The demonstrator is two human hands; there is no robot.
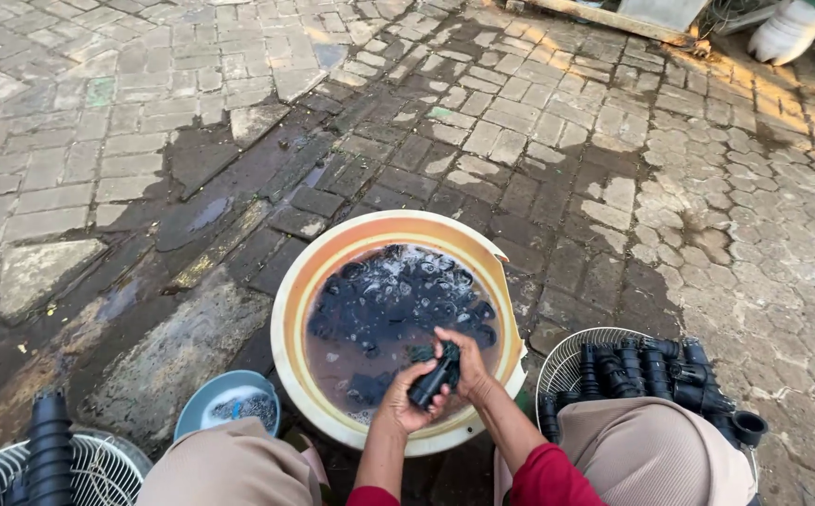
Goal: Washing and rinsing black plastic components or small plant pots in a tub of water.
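While you sit on wet, bumpy paving bricks point(539, 141), a big round plastic basin point(297, 281) full of brown soapy water holds many black pipe pieces. White wire baskets point(567, 361) beside your knees hold more. Your left hand point(400, 398) and right hand point(468, 364) are both closed tight around one black tube piece point(434, 377) just above the water.

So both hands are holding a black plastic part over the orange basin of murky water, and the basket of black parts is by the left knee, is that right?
Not quite: the head view shows the basket of black parts by the right knee. Both the left hand and right hand do hold a black plastic part over the orange basin.
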